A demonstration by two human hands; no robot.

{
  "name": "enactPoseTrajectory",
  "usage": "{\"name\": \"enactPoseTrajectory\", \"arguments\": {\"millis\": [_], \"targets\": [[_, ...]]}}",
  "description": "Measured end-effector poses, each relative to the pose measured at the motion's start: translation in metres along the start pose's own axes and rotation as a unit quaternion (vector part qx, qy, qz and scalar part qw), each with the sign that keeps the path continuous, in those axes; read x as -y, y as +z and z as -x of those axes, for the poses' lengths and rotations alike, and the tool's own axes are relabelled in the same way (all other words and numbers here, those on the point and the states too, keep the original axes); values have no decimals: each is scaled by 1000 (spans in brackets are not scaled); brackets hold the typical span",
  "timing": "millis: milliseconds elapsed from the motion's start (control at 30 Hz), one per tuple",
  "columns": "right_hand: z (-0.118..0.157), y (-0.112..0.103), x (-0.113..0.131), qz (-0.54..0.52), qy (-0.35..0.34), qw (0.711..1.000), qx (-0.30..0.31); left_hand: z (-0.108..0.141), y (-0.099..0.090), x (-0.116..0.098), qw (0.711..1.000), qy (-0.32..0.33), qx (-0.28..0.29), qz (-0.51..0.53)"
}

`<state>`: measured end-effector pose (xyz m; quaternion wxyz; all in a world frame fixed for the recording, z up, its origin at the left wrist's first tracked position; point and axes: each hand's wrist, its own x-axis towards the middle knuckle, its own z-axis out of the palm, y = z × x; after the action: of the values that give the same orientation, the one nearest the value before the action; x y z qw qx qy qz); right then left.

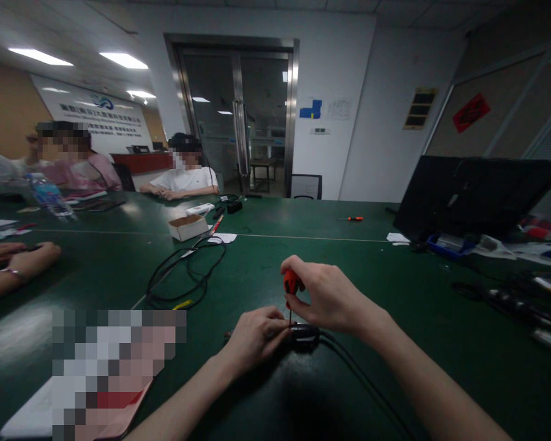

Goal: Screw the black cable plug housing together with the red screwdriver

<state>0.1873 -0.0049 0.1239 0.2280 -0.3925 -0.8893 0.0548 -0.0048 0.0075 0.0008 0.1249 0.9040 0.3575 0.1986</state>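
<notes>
My right hand [321, 294] is closed around the red and black handle of a screwdriver [291, 283]. The screwdriver stands upright, its thin shaft pointing down at a small black plastic device [305, 337] on the table. Two dark cables [358, 373] run from the device toward the lower right. My left hand [261, 334] grips the left part of the device, fingertips close to the screwdriver's tip. Those fingers hide much of the device's left side, and the exact spot where the tip meets it is too small to make out.
A coiled black cable [188, 269] and an open cardboard box [188, 226] lie on the green table [257, 269] ahead left. Another screwdriver [354, 218] lies farther off. At right stands a black monitor [477, 196]. Another person's hands [32, 263] rest at left; people sit beyond.
</notes>
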Motion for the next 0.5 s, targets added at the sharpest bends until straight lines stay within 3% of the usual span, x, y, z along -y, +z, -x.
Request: {"name": "enactPoseTrajectory", "arguments": {"millis": [500], "targets": [[-3, 2, -13, -21, -7, 1000, -4, 0, -1, -2, 1000, -14, 7, 2]]}}
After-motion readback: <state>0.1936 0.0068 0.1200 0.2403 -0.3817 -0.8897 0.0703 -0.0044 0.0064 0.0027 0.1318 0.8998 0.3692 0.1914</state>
